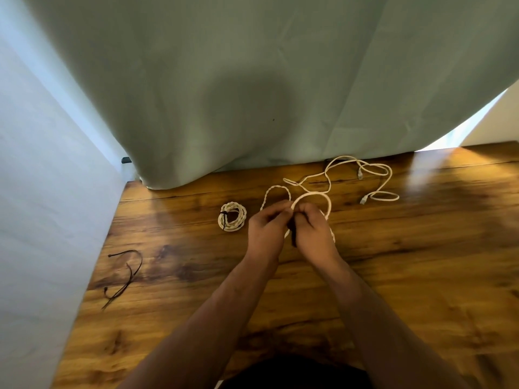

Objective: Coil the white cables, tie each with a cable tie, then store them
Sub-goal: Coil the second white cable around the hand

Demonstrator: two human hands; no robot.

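White coil (311, 194) loops toward the far edge, left hand (266, 224) and right hand (313, 227) pinching its near side; ties (131, 276) lie leftward.

Seemingly a home room, judging by the wood-grain table (421, 248) against a hanging pale green curtain (224, 80)

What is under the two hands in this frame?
The white cable loop arches out from under the left hand and right hand; a dark strip shows between them. The cable's gripped stretch is covered.
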